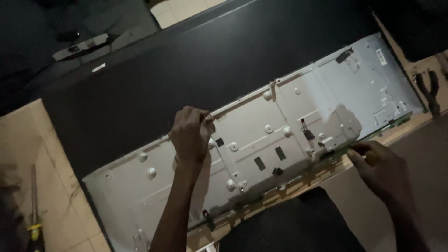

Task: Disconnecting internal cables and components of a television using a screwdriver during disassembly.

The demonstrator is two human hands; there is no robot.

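Dim tiled floor (56,154) carries a long silvery metal panel (261,140) lying slantwise beside a black cover (186,60). At its far edge, the left hand (190,133) pinches the rim, fingers closed on it. Right hand (380,170) grips the near edge, a yellow-handled tool partly hidden inside. A screwdriver (33,205) lies well left; pliers (430,91) lie right.

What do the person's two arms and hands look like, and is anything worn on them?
Both are bare. The left hand and its forearm show no glove, sleeve, watch or ring. The right hand is also ungloved, with no sleeve in view. The light is dim, so small details cannot be told.
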